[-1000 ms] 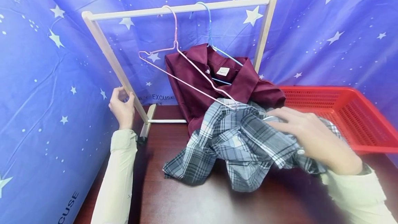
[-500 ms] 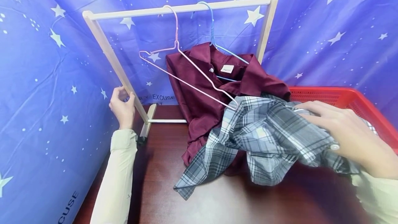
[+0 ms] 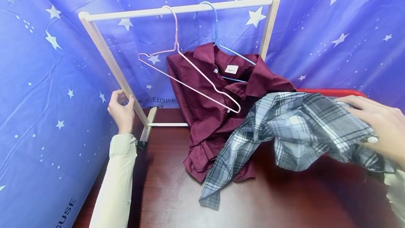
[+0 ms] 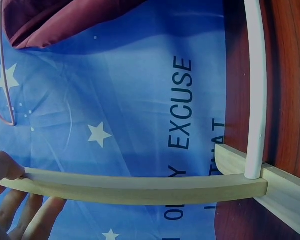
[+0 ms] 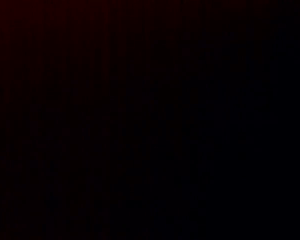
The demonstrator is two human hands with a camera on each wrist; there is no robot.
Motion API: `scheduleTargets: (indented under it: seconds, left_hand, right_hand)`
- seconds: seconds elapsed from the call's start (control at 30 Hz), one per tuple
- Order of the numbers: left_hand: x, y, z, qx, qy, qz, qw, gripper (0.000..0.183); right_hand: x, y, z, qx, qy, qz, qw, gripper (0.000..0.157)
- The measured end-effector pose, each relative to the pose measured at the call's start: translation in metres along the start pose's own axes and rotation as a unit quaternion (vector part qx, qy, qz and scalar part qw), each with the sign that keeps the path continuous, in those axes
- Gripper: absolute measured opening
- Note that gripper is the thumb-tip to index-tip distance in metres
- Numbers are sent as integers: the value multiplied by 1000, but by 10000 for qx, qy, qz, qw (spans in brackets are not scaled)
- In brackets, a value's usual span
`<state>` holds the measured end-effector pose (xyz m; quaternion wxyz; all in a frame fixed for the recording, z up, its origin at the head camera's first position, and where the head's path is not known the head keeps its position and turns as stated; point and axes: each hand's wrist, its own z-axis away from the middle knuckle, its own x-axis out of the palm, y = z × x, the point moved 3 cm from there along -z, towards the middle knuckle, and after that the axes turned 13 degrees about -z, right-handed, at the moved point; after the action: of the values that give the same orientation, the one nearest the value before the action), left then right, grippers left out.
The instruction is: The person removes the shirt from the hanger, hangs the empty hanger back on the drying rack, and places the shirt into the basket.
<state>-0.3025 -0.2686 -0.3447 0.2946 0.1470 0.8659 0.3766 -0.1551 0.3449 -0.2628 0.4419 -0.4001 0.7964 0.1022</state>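
My left hand [image 3: 121, 112] grips the left post of a wooden clothes rack [image 3: 107, 52], thumb on one side and fingers on the other; the left wrist view shows the same post [image 4: 140, 187] between them. At the right edge of the head view, my right hand [image 3: 383, 122] holds a grey plaid shirt [image 3: 297, 133], which hangs bunched with one sleeve trailing down to the left. A pink hanger [image 3: 190, 80] hangs bare from the rack's bar. Behind it a maroon shirt [image 3: 202, 115] hangs on a blue hanger [image 3: 234, 55]. The right wrist view is almost black.
A red plastic basket [image 3: 332, 91] stands at the back right, mostly hidden by the plaid shirt. The rack's foot [image 3: 148, 124] rests on the dark red table [image 3: 171, 185]. A blue star-patterned curtain [image 3: 316, 45] encloses the back and left side.
My right hand has moved right with the plaid shirt, which has come away from the pink hanger's end. The maroon shirt shows more of its front. My left hand keeps its grip on the post.
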Motion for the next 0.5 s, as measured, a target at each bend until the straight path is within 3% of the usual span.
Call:
scheduleTargets:
  seconds: [0.1,0.2,0.23,0.3,0.5]
  left_hand:
    - [1,-1,1,57,2,10,10000,24]
    - [1,-4,5,24,13,-24,10000,23]
    - [1,-5,6,3,16,-41,10000,23]
    - [1,-8,9,-44,24,-85,10000,22]
    - [4,-9,10,-1,-54,-14,10000,23]
  right_hand:
    - [-6,7,2,-197,107,-214,9995,57]
    - [-10,15,7,-448,276,-519,9973,74]
    - [-11,19,10,-459,394,-543,9967,71]
    - [-12,32,16,-510,653,-614,9947,63]
    - [-27,72,27,-1090,965,-1111,9831,73]
